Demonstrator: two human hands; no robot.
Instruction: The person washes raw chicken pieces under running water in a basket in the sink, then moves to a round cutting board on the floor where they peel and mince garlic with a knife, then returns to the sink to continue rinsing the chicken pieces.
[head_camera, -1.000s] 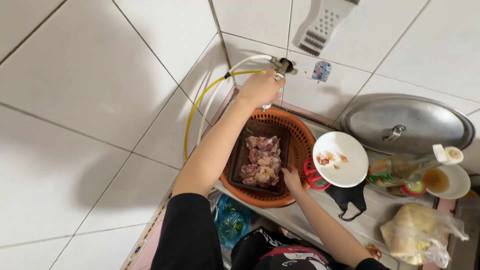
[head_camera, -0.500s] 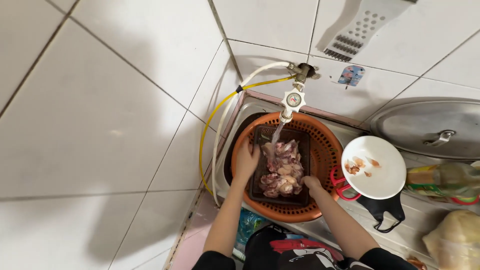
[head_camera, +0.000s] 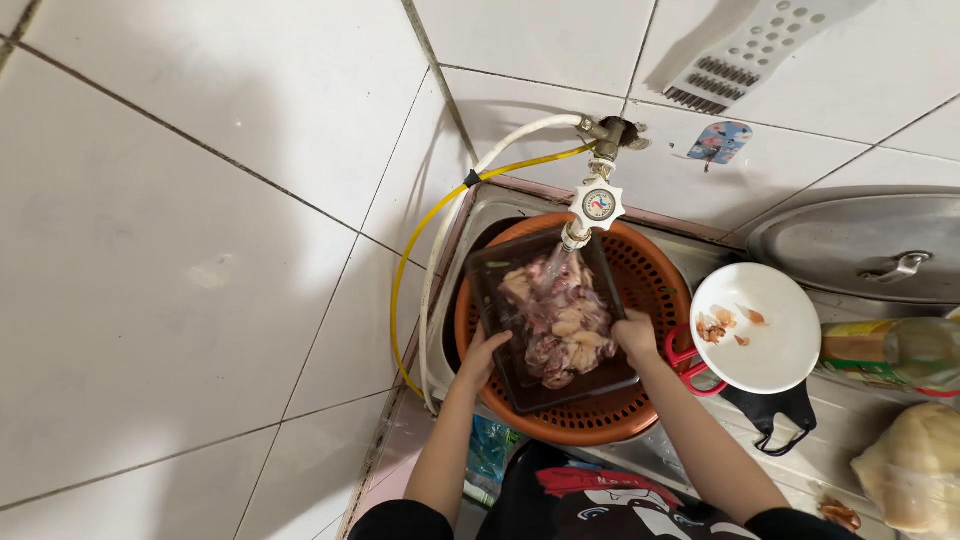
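Hands grip opposite edges of the black tray (head_camera: 500, 300): left hand (head_camera: 483, 352), right hand (head_camera: 634, 335), fingers apparently curled around it. Meat (head_camera: 560, 320) lies between them, now lifted nearer the tap (head_camera: 596, 205).

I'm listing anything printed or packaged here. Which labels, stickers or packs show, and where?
Sticker: on the wall tile right of the tap, small, blue and pink.
Bottle label: on the clear bottle lying at right, yellow and green.
Tap handle disc: round, white with red and blue.
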